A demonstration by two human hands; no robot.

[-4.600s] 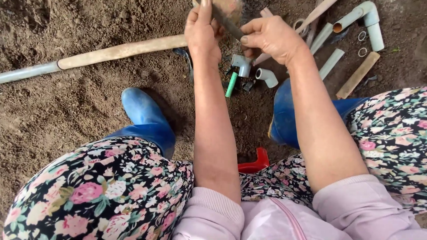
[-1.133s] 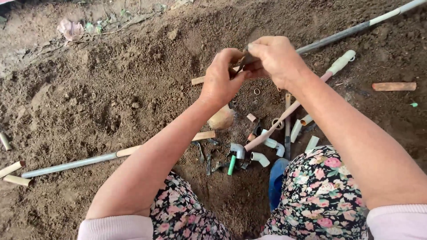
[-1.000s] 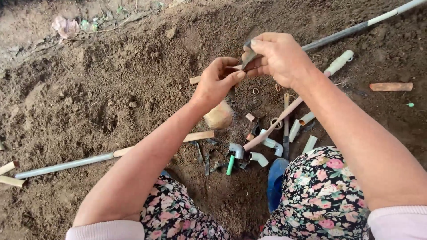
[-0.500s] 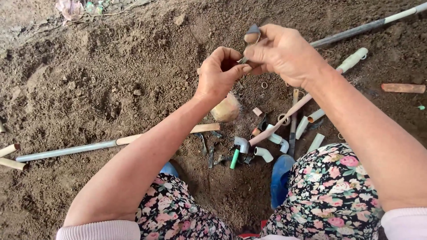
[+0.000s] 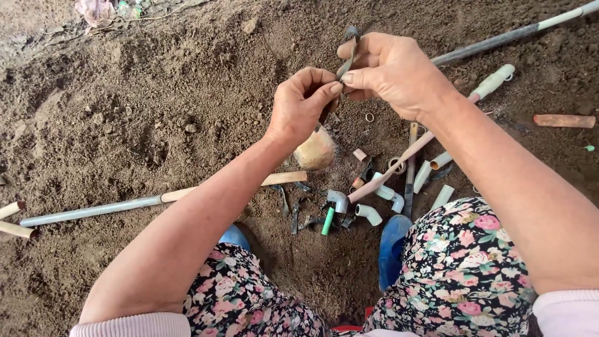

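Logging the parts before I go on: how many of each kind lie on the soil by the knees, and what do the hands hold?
Dark strip, pinched by left hand and right hand: 1
Grey elbows: 3
Green stub: 1
Short pipe stubs: 3
Small rings: 2
Long pipes: 3
Total: 13, as far as shows.

Loose, rough, matt soil (image 5: 125, 125) is seen under smooth plastic pipe fittings (image 5: 368, 213) and a dull grey pipe (image 5: 93, 211).

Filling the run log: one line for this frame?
left hand: pinching strip end | right hand: gripping dark strip | below: pipe fittings, long pipe on soil
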